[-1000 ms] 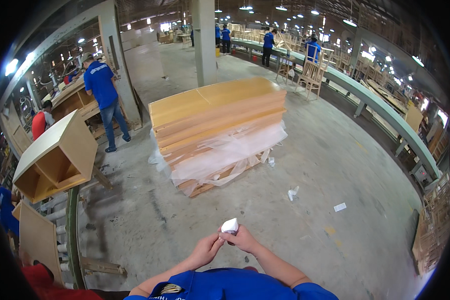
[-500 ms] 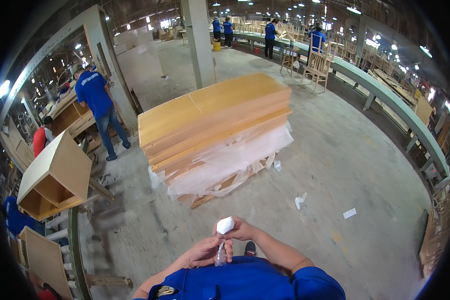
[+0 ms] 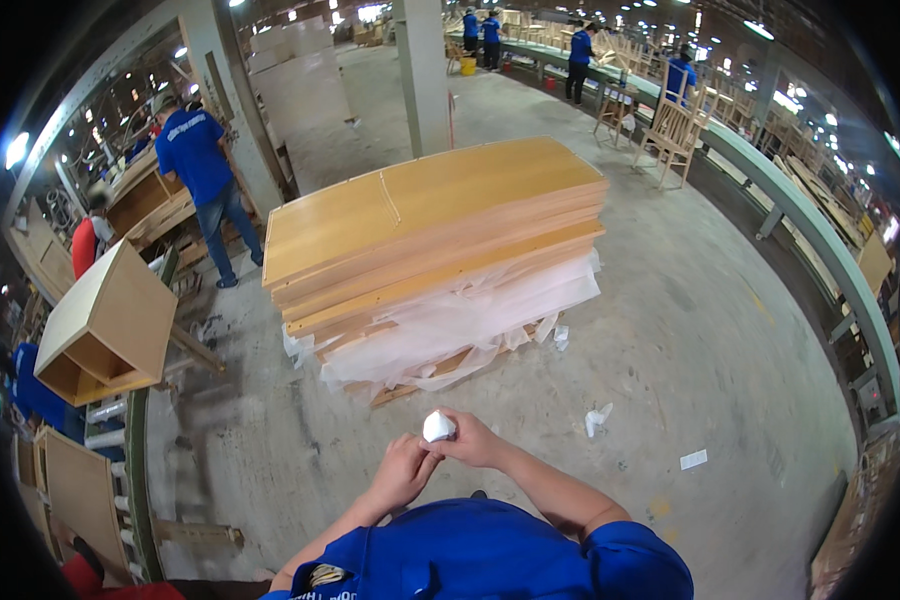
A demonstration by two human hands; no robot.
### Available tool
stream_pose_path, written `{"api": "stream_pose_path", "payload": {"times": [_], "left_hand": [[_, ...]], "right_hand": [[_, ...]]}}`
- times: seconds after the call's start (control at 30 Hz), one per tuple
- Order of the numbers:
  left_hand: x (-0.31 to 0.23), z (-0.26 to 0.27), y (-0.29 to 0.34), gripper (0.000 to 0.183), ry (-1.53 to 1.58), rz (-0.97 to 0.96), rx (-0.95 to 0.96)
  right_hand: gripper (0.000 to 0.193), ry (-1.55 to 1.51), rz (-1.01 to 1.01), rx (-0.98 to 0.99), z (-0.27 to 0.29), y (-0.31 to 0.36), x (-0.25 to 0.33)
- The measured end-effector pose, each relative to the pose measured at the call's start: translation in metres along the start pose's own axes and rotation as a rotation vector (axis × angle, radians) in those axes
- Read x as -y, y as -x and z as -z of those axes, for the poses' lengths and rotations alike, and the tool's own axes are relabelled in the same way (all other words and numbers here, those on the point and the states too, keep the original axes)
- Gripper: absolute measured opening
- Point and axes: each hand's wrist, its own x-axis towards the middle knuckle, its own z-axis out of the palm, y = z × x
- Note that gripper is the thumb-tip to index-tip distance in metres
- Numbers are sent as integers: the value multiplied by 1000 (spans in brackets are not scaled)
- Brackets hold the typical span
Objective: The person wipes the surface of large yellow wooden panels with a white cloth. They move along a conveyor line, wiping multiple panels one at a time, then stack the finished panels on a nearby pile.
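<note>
In front of my body, a small white rounded object [image 3: 437, 428] shows its top; its kind is not clear. My right hand [image 3: 473, 440] is closed around it from the right, fingers wrapped behind it. My left hand [image 3: 403, 470] is just below on the left, its fingers curled in and meeting the right hand under the object. Whatever lies between the left fingers is hidden. Beyond both hands stands a stack of yellow-brown wooden panels [image 3: 440, 200], with pale wrapping sheet [image 3: 450, 325] hanging around its lower part.
Left, a wooden cabinet box [image 3: 120, 310] rests by a roller conveyor [image 3: 142, 480]. A worker in blue [image 3: 195, 160] stands behind it. White scraps [image 3: 597, 420] lie on the floor to the right. A long conveyor [image 3: 800, 230] curves along the right, near wooden chairs [image 3: 675, 135].
Both hands have risen and moved slightly away from my body with the white object. Clear plastic that hung below it is out of sight. At lower left, a person's red clothing shows more.
</note>
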Motion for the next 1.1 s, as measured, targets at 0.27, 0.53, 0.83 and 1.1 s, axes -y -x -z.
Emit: {"api": "stream_pose_path", "payload": {"times": [0.27,0.53,0.83,1.1], "left_hand": [[-18,19,-13,23,312,287,48],[-24,31,-23,18,164,93,-35],[-3,21,-1,14,-58,49,-38],[-2,14,-2,21,270,392,56]], "right_hand": [[28,36,-55,185,28,-22,10],[35,-194,27,122,29,-10,15],[28,-329,-88,101,11,-10,-7],[29,-383,-82,105,16,-12,-15]]}}
